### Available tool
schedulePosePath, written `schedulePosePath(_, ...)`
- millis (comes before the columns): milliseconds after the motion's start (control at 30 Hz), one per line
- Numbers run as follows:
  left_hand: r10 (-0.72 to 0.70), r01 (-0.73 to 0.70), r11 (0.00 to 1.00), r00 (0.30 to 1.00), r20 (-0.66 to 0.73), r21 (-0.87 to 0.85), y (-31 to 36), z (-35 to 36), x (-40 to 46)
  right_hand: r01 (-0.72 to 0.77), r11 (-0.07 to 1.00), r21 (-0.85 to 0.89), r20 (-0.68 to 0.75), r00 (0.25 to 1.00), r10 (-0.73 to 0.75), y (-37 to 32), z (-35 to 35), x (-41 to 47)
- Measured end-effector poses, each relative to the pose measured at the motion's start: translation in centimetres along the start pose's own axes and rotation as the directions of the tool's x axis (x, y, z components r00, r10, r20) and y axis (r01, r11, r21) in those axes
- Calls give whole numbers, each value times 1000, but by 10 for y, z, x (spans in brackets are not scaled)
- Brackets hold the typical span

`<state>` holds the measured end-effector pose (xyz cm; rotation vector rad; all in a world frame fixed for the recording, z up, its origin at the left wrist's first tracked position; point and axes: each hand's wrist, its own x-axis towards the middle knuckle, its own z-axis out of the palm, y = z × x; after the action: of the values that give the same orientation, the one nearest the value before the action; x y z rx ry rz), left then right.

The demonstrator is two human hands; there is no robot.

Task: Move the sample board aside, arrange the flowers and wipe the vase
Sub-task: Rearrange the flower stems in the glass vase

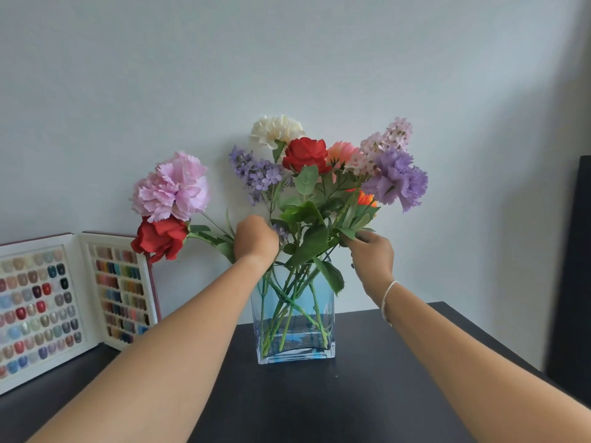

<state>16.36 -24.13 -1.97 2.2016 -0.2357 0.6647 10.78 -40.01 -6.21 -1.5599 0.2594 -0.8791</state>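
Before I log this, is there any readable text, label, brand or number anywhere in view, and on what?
None readable.
Sample board: rows of coloured nail swatches only, with no lettering that can be made out.
Glass vase: no label or mark visible.
Black table, wall and bracelet: no text.

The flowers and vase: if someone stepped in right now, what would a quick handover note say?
Left hand: closed on stems at the vase mouth, pink carnation and red rose leaning out left.
Right hand: pinching a leaf on the right.
Vase: upright on the dark table.
Sample board: open, off to the left, so apparently done.
Left: finish arranging, wipe the vase; no cloth visible.
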Motion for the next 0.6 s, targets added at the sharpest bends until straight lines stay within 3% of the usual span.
schedulePosePath(300, 153, -149, 964, 988, 1, 220, 7, -38, -8, -70, 995, 73, 20, 997, 69, -11, 20, 16)
schedulePosePath(600, 133, -138, 948, 990, 38, 288, 4, -35, -10, -87, 996, 26, 30, 996, 86, 1, 6, 11)
